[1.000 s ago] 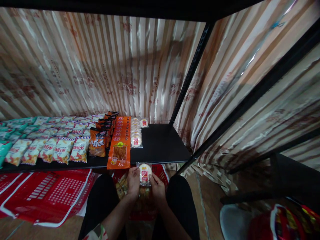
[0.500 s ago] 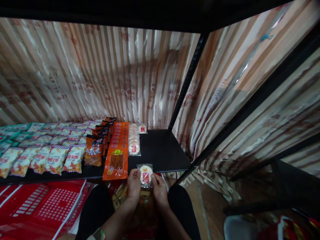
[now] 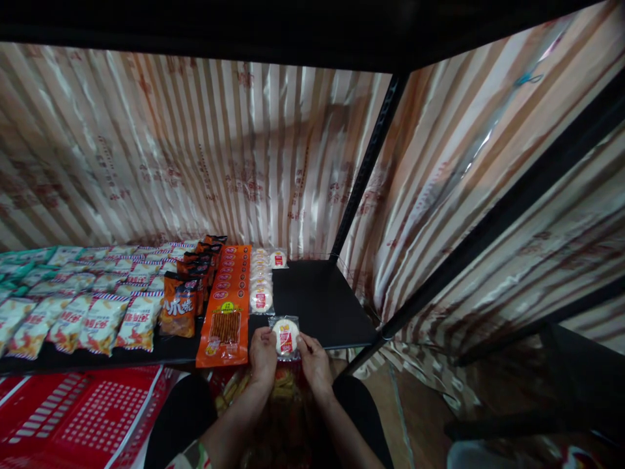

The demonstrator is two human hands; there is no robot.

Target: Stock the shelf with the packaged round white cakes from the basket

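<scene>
Between my two hands is a round white rice cracker in a clear wrapper [image 3: 286, 338] with a red label, held upright at the front edge of the black shelf [image 3: 317, 299]. My left hand [image 3: 263, 352] pinches its left side, and my right hand [image 3: 312, 357] pinches its right side. Just behind it, a row of the same wrapped crackers [image 3: 261, 286] runs back along the shelf, and a single wrapped cracker [image 3: 278, 259] lies right of the row's far end. Left of that row is a column of orange snack packs [image 3: 225, 312].
Brown-orange snack bags [image 3: 178, 306] and white chip bags [image 3: 139, 319] stand in rows further left. Below the shelf is a red plastic basket [image 3: 92, 410]. A black metal post [image 3: 366, 163] rises at the back right corner, before a striped curtain [image 3: 219, 143].
The wrapped cracker has come slightly up and nearer the shelf, both hands still on it. The view has tilted a little, so the shelf sits lower in the picture.
</scene>
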